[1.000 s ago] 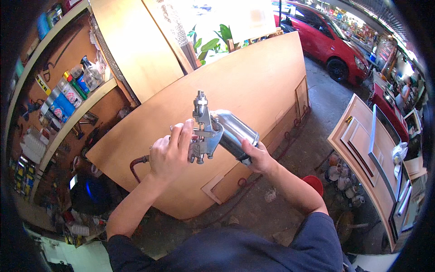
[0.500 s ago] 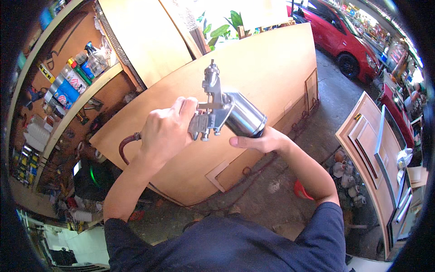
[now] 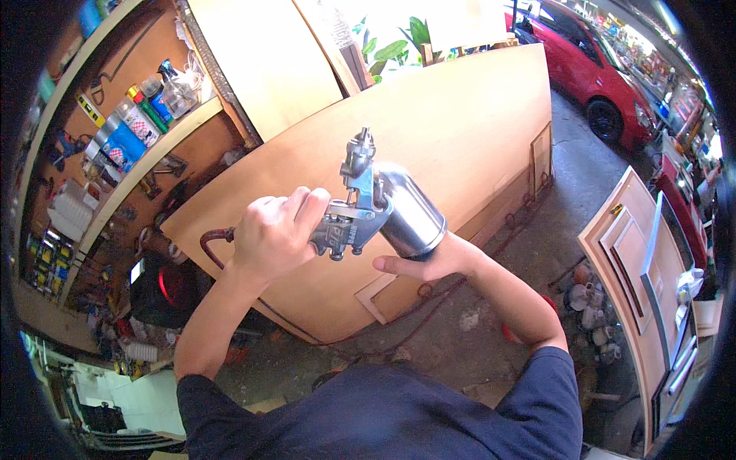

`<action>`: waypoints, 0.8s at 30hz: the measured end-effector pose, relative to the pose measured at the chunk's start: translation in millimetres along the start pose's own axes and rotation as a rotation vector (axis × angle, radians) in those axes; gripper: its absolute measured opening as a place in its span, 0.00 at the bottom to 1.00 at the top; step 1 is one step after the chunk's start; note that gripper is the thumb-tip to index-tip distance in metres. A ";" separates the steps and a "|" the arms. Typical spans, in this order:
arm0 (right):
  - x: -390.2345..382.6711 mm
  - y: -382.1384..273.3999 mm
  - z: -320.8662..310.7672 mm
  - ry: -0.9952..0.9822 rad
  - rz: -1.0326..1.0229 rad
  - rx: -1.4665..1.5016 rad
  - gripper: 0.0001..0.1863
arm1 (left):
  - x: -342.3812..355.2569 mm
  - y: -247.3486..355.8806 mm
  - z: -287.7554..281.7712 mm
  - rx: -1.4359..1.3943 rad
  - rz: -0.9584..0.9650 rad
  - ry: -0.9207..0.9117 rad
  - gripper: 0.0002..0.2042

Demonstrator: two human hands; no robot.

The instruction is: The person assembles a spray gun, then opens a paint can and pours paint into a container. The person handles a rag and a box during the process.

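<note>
Over the plywood panel point(image 3: 460, 115): silvery metal spray gun point(image 3: 360, 207); shiny cylindrical cup point(image 3: 410, 215).

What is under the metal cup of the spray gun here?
The right hand cups the metal cup from below; beneath lies a large wooden panel. The palm hides the cup's base.

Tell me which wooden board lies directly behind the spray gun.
The large curved-top board lies behind the spray gun; the panelled door stands apart at right.
</note>
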State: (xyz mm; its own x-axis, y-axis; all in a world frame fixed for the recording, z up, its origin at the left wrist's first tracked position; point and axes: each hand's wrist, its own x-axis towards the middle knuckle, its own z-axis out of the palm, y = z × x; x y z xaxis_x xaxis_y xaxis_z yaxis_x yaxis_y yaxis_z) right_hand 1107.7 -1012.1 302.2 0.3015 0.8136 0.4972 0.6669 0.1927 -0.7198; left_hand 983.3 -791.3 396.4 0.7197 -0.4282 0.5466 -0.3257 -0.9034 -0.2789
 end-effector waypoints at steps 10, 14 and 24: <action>2.9 4.6 15.1 0.024 -0.096 -0.026 0.36 | -17.7 -4.1 -2.3 0.011 0.002 -0.041 0.20; 3.7 2.6 14.2 0.012 -0.072 -0.035 0.31 | -17.6 -4.6 -3.7 0.002 0.001 -0.035 0.20; 3.7 6.2 16.4 0.057 -0.123 -0.034 0.32 | -12.4 -6.3 -4.4 -0.002 0.015 -0.003 0.19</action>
State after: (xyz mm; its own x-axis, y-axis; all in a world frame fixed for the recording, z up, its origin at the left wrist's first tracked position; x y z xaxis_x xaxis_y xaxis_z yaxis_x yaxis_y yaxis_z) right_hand 1101.7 -998.9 291.6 0.2537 0.7524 0.6079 0.7238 0.2693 -0.6353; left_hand 973.7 -780.4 394.8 0.7167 -0.4418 0.5396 -0.3379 -0.8968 -0.2855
